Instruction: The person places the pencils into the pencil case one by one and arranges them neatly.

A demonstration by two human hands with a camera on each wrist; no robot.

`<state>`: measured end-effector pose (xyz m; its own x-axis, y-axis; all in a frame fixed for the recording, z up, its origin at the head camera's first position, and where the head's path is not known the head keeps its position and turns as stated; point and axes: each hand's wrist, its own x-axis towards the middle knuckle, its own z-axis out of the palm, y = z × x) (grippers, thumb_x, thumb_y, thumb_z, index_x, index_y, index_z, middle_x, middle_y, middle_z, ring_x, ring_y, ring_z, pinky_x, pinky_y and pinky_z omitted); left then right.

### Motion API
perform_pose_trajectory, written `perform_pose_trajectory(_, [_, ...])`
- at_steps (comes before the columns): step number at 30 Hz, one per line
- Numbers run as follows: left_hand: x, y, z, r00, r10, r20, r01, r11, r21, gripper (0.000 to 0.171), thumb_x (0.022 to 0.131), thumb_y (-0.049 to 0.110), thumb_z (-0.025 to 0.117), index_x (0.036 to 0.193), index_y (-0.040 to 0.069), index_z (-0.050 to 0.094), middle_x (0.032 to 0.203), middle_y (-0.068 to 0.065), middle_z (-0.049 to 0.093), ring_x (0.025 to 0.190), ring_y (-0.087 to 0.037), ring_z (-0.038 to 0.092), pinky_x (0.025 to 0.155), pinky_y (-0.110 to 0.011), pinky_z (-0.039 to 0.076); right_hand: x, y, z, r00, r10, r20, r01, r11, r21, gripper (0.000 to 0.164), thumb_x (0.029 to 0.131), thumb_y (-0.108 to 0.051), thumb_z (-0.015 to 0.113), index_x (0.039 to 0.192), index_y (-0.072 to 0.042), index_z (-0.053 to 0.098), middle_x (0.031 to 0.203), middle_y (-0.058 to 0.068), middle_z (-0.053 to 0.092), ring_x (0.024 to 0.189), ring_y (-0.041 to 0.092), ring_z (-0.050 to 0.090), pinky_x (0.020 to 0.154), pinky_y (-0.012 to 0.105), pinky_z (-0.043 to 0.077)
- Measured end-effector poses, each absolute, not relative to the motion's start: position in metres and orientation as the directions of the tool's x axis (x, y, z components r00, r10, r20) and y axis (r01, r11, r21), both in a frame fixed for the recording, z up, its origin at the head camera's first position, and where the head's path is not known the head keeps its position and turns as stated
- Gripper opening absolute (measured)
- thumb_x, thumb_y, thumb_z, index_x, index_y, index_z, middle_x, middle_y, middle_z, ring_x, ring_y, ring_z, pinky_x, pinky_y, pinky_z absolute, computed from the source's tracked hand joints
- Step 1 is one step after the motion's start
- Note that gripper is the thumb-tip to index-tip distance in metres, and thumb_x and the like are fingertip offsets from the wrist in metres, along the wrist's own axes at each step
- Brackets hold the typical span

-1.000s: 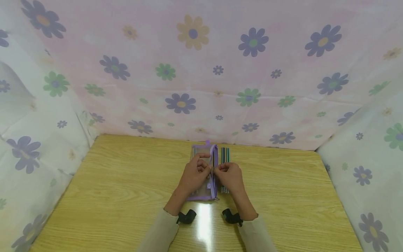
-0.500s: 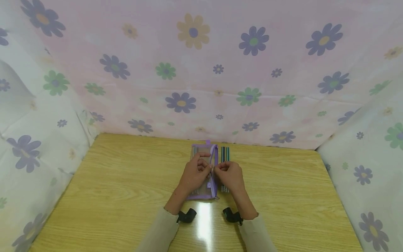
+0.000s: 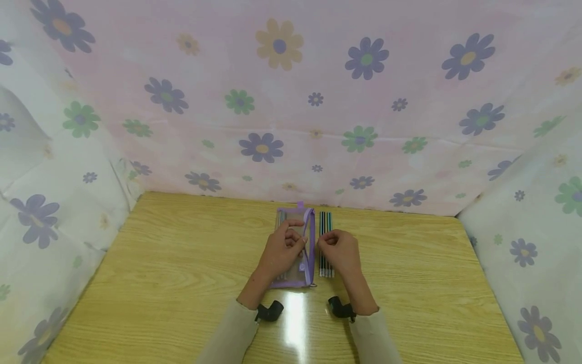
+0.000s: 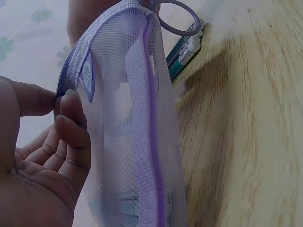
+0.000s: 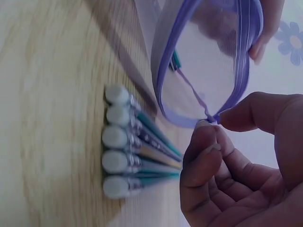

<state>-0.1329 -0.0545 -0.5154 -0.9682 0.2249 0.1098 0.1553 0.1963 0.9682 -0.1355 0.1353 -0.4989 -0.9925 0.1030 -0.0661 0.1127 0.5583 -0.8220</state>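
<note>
A lavender mesh pencil pouch (image 3: 292, 284) lies lengthwise, its zip side spread apart. My left hand (image 3: 283, 255) pinches one zip edge of the pouch (image 4: 147, 94) between thumb and index finger. Just right of the pouch, my right hand (image 3: 341, 251) has its fingers curled, thumb and index tips close together. In the right wrist view those fingertips (image 5: 203, 130) overlap the zip's corner; in the head view they show slightly right of it. I cannot tell whether they pinch anything. Several pencils (image 5: 125, 137) with white erasers lie under the right hand.
Inside the pouch more pencils (image 3: 281, 218) show through the mesh. A small ring (image 4: 182, 21) hangs at the pouch's end. The wooden table (image 3: 182, 263) ends at a flowered cloth (image 3: 291, 91) behind and at both sides.
My right hand has moved a little to the right, off the pouch's zip edge and over the pencils. The left hand stays in place on the pouch.
</note>
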Motion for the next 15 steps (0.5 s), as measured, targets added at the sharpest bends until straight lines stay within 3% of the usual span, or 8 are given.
perform_pose_trajectory(15, [-0.132,-0.055,-0.514,-0.969,0.223,0.105,0.146,0.176,0.973,0.038,0.106,0.014,0.068,0.142,0.010,0.059,0.086,-0.006,0.073,0.068,-0.021,0.070,0.061,-0.028,0.056,-0.140,0.156,-0.503,-0.996,0.083,0.039,0.028,0.673,-0.739,0.008,0.089,-0.011,0.075,0.092,-0.003,0.077,0.081,0.007,0.072,0.070,0.018,0.065,0.063,0.032,0.054])
